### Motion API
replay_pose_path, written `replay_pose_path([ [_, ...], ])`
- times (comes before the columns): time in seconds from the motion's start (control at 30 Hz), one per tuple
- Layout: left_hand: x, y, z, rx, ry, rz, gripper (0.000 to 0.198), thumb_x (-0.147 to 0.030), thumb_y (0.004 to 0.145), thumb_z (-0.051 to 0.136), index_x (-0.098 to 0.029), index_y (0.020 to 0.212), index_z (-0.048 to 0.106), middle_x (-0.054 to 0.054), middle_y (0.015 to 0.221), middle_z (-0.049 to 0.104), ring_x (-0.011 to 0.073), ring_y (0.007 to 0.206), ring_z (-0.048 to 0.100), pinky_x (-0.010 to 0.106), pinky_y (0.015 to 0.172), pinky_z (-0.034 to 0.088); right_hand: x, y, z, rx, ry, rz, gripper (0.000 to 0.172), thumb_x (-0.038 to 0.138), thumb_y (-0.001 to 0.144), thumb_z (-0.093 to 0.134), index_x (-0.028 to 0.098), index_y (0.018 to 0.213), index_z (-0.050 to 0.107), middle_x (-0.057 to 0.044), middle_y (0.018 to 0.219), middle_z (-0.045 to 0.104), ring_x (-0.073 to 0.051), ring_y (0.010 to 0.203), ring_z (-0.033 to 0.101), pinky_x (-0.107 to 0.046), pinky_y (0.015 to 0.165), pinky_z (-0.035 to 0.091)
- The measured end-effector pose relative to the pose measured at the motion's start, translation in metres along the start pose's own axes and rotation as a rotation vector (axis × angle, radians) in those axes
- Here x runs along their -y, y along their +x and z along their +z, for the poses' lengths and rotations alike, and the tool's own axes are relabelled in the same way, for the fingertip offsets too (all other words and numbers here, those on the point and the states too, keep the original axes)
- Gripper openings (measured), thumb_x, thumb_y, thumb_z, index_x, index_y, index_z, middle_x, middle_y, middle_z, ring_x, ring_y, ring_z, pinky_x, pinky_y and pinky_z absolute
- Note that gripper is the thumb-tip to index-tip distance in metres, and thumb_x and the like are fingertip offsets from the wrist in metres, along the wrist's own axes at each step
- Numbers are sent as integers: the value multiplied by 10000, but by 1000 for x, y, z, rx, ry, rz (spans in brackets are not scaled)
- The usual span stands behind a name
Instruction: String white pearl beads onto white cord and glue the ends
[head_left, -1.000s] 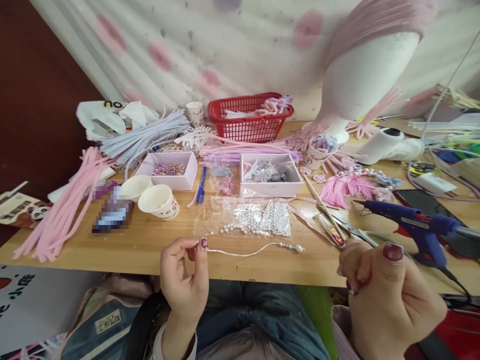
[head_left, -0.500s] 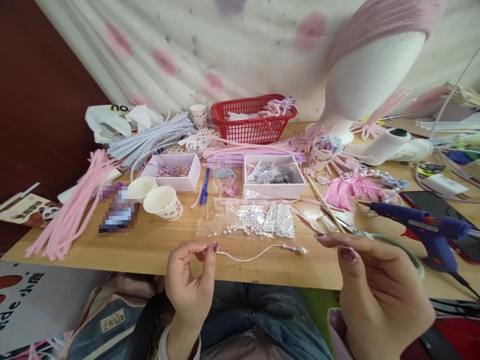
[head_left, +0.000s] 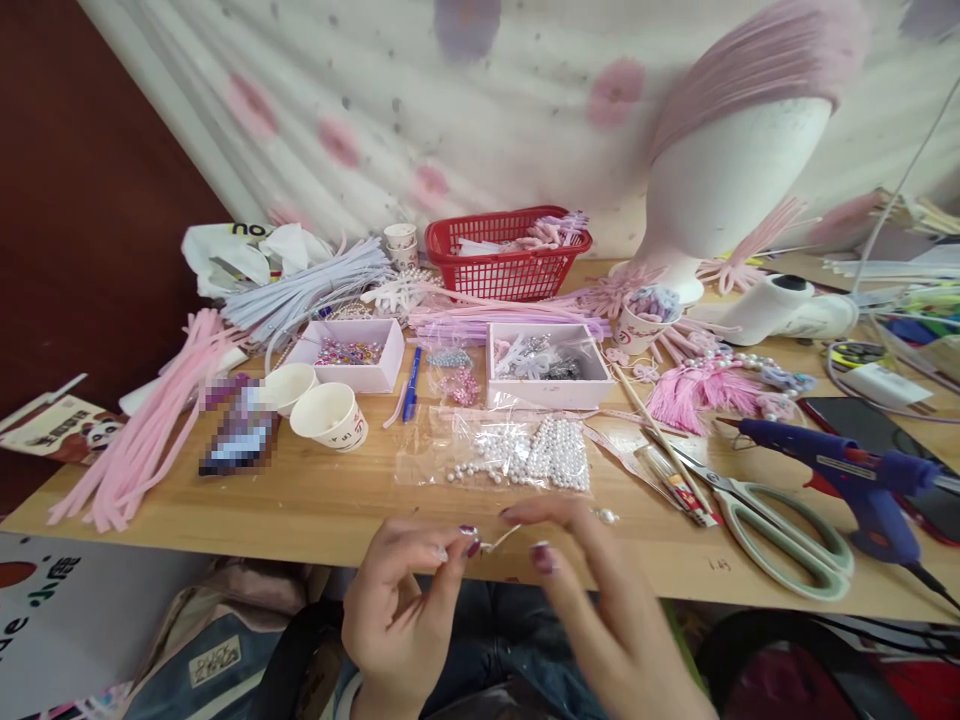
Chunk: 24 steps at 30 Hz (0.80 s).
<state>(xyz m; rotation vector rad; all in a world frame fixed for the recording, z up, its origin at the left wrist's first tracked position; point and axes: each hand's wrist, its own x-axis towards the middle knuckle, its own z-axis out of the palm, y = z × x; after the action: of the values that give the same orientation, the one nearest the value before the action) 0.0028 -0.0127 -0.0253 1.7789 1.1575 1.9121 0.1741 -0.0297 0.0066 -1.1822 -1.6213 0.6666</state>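
Note:
My left hand [head_left: 409, 590] is closed in a pinch on one end of a thin white cord [head_left: 504, 540] at the table's front edge. Close by on the right, my right hand [head_left: 600, 595] has its thumb and index finger apart with nothing between them. Its index fingertip is near the cord; whether they touch I cannot tell. Past that hand, a pearl bead [head_left: 606, 516] at the cord's far end lies on the wood, while the rest of the strung beads are hidden behind the fingers. A clear bag of white pearls [head_left: 551, 455] lies just beyond both hands.
Two paper cups [head_left: 330, 415] and lilac boxes [head_left: 551, 395] of beads and findings stand beyond. To the right are green-handled scissors [head_left: 787, 545], a blue glue gun [head_left: 840, 460] and a pink tassel [head_left: 701, 395]. Pink stems [head_left: 150, 430] lie left; a red basket [head_left: 502, 275] stands behind.
My right hand has moved left, in close to my left hand, and its fingers have spread. My left hand has shifted slightly right, still pinching the cord. The scissors have come into fuller view.

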Motion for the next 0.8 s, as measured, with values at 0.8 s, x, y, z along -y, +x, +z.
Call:
replay_pose_path([
  [0.8, 3, 4, 9, 79, 73, 127, 288, 92, 787, 687, -157, 885, 579, -18, 764, 670, 112, 667, 678, 215, 601, 586, -25, 10, 24, 59, -62, -316, 196, 36, 942, 583, 196, 1009, 675, -57, 853, 683, -187, 747, 614, -309, 649, 507],
])
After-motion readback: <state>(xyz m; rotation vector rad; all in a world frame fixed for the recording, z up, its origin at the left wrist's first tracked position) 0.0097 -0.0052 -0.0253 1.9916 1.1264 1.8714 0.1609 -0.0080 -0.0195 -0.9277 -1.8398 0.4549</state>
